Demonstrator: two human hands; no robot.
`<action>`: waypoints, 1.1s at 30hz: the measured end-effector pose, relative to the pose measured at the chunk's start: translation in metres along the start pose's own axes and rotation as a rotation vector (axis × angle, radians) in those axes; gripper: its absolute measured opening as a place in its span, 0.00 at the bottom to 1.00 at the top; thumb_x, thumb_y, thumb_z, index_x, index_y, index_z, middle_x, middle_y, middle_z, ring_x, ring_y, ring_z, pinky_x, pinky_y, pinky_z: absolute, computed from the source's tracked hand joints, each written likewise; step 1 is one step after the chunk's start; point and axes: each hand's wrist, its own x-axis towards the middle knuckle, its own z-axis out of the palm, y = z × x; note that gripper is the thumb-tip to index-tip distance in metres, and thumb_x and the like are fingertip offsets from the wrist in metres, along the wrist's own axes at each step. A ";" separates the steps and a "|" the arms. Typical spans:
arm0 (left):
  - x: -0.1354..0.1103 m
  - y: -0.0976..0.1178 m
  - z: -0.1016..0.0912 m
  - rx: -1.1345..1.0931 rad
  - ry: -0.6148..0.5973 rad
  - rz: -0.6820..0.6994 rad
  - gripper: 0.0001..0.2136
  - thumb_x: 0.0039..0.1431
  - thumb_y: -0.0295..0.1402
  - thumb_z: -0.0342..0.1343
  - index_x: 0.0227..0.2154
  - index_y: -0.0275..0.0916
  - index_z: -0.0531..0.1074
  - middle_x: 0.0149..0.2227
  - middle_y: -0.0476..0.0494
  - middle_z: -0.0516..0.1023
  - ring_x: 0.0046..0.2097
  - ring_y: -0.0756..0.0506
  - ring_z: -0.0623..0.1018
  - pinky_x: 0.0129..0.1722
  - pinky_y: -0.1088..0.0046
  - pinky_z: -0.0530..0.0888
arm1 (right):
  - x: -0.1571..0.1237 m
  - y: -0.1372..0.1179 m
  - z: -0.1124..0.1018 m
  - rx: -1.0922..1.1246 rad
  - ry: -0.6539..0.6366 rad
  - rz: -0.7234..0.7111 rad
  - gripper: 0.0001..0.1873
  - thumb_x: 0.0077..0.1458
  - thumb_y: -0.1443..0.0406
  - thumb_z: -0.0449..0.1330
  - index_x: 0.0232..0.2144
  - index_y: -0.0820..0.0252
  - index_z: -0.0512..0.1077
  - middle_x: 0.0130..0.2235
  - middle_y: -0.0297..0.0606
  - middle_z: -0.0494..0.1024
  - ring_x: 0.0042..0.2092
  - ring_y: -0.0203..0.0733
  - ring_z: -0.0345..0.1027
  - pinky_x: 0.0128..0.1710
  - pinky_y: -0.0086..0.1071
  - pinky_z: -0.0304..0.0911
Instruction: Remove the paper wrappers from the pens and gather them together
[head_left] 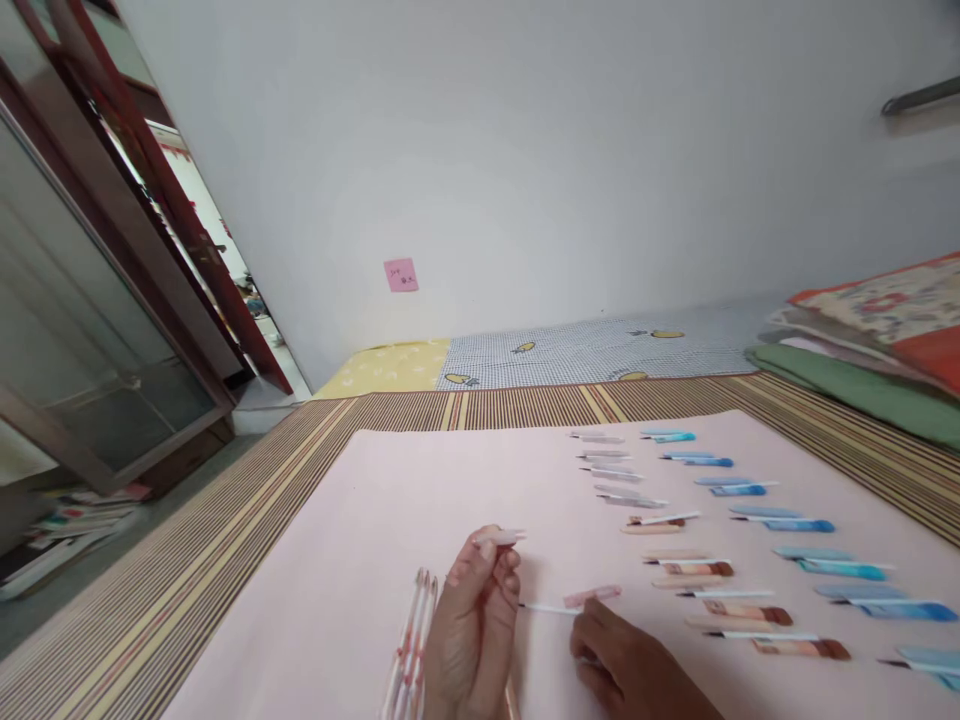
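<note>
- Watching from my remote seat, I have the bare left hand (474,605) raised above the pale pink sheet (300,600), thumb and fingers pinching a small, whitish, tube-shaped plastic pen piece (501,538), its end pointing right.
- The bare right hand (626,655) is low over the sheet, fingers curled, at the near side of a translucent pink plastic pen barrel (600,596); I cannot tell whether they grip anything.
- A thin white pen refill with a dark tip (546,608) lies between my two hands, its far end close to the right fingers.
- Just left of my left hand, slim pink-and-white pens (411,645) lie side by side.
- Further right, I see separated pen parts in groups: greyish translucent pieces (616,474), beige-and-brown pieces (750,612) and blue plastic pieces (784,523).
- Under the sheet runs a brown-and-cream striped mat (255,505).
</note>
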 end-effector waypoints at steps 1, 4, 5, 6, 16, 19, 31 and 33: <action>-0.002 0.000 0.002 0.033 0.012 0.027 0.07 0.52 0.21 0.65 0.35 0.30 0.79 0.35 0.40 0.80 0.33 0.51 0.79 0.32 0.80 0.77 | -0.001 0.001 0.000 0.002 0.009 -0.003 0.12 0.52 0.77 0.50 0.28 0.56 0.65 0.36 0.36 0.75 0.34 0.39 0.70 0.33 0.29 0.60; -0.004 0.000 0.006 0.086 0.064 0.069 0.09 0.50 0.19 0.65 0.36 0.31 0.79 0.34 0.40 0.81 0.32 0.51 0.79 0.32 0.80 0.78 | -0.002 0.007 -0.002 0.021 0.030 -0.016 0.11 0.55 0.75 0.50 0.29 0.56 0.65 0.35 0.35 0.76 0.35 0.39 0.71 0.34 0.29 0.61; -0.004 0.001 0.006 0.087 0.082 0.077 0.09 0.50 0.18 0.64 0.36 0.30 0.79 0.33 0.40 0.81 0.31 0.51 0.79 0.32 0.80 0.78 | -0.001 0.010 -0.004 0.024 0.044 -0.028 0.11 0.58 0.74 0.49 0.29 0.56 0.66 0.35 0.36 0.76 0.35 0.40 0.71 0.35 0.30 0.62; -0.003 0.002 0.006 0.083 0.100 0.082 0.09 0.50 0.18 0.64 0.36 0.30 0.79 0.33 0.40 0.81 0.31 0.51 0.79 0.32 0.80 0.78 | 0.001 0.014 -0.006 0.017 0.064 -0.041 0.11 0.61 0.72 0.48 0.31 0.56 0.67 0.36 0.36 0.76 0.37 0.41 0.72 0.37 0.31 0.63; 0.006 -0.003 0.000 0.223 0.126 0.179 0.10 0.46 0.28 0.70 0.32 0.31 0.79 0.29 0.43 0.81 0.29 0.53 0.78 0.28 0.83 0.76 | 0.022 0.029 0.004 -0.393 0.110 -0.083 0.13 0.55 0.77 0.52 0.30 0.58 0.72 0.35 0.39 0.77 0.35 0.42 0.74 0.32 0.31 0.63; 0.006 -0.005 -0.001 0.251 0.142 0.200 0.12 0.43 0.32 0.72 0.31 0.33 0.79 0.29 0.44 0.80 0.29 0.53 0.78 0.30 0.82 0.76 | 0.025 0.032 0.007 -0.430 0.173 -0.165 0.14 0.57 0.76 0.50 0.27 0.57 0.70 0.32 0.37 0.76 0.31 0.39 0.72 0.29 0.30 0.61; 0.007 -0.011 -0.002 0.281 0.175 0.255 0.15 0.39 0.36 0.74 0.29 0.34 0.78 0.28 0.47 0.78 0.29 0.53 0.77 0.29 0.83 0.75 | 0.021 0.037 0.002 -0.295 0.093 -0.170 0.14 0.60 0.72 0.48 0.25 0.58 0.68 0.31 0.40 0.76 0.33 0.44 0.71 0.34 0.36 0.64; 0.008 -0.011 -0.002 0.268 0.170 0.247 0.15 0.38 0.36 0.75 0.28 0.33 0.78 0.27 0.47 0.78 0.28 0.53 0.77 0.28 0.83 0.75 | 0.019 0.034 -0.003 -0.257 0.079 -0.153 0.15 0.61 0.71 0.47 0.25 0.58 0.68 0.32 0.40 0.76 0.34 0.44 0.71 0.34 0.35 0.64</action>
